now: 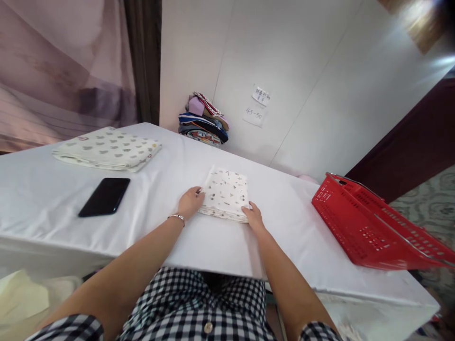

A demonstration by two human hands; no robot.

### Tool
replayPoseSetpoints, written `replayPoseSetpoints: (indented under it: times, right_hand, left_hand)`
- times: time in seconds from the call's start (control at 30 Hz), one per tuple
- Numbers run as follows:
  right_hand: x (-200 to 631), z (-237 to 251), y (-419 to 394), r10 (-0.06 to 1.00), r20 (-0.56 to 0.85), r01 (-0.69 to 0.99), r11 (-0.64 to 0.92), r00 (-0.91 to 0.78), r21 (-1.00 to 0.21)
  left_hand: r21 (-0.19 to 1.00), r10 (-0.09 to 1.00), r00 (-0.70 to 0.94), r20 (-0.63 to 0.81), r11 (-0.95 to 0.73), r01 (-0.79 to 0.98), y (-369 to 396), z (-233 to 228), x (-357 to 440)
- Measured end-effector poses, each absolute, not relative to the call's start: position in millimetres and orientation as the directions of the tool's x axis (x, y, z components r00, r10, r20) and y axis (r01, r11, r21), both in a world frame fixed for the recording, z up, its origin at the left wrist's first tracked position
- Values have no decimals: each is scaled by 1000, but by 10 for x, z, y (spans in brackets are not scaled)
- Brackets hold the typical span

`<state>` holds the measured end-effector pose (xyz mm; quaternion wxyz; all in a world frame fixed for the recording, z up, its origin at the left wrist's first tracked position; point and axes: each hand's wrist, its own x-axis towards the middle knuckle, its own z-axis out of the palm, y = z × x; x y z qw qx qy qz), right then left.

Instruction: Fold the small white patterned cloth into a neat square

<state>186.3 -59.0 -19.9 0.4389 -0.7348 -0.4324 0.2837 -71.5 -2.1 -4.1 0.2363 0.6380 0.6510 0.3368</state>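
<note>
A small folded white cloth (226, 192) with tiny grey prints lies flat on the white-covered table (159, 237), its layers showing along the near edge. My left hand (191, 201), with a bracelet at the wrist, pinches the cloth's left side near the corner. At the near right corner my right hand (253, 216) grips the cloth, thumb on top and the other fingers partly hidden. Farther left lies a larger folded white cloth (110, 149) with grey prints, touched by neither hand.
A black phone (104, 197) lies left of my left arm. On the right, a red plastic basket (373, 222) stands near the table's end. A stack of folded fabrics (204, 121) sits at the back by the white wall (302, 71), which bears paper notes (261, 96).
</note>
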Motion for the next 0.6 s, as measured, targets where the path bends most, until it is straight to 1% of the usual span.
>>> replayPoseSetpoints:
  times: [0.1,0.17,0.27,0.33,0.47,0.53,0.6]
  right_hand:
    - [1918,-178,-587,894,-23,300,-174,447,-938]
    - [1981,-168,-604,872,-6,243,-143,489,-959]
    - [2081,-180,-646,829,-10,195,-143,559,-970]
    - [2124,-202,-672,832,2,203,-133,555,-970]
    - [2139,-251,-689,863,37,238,-98,505,-966]
    - [2131,-278,-682,877,45,233,-77,478,-970]
    - [2121,-309,-674,892,64,223,-43,448,-974]
  left_hand:
    - [713,991,-44,123,-57,698,-74,-23,-692]
    - [693,993,9,115,-87,715,-146,-19,-655]
    - [679,989,96,115,-148,719,-273,-24,-596]
    - [691,989,107,106,-151,707,-333,-29,-573]
    - [739,992,71,100,-122,662,-359,-30,-571]
    - [732,990,61,130,-137,667,-353,-26,-575]
    - [716,989,62,132,-138,684,-350,-20,-576]
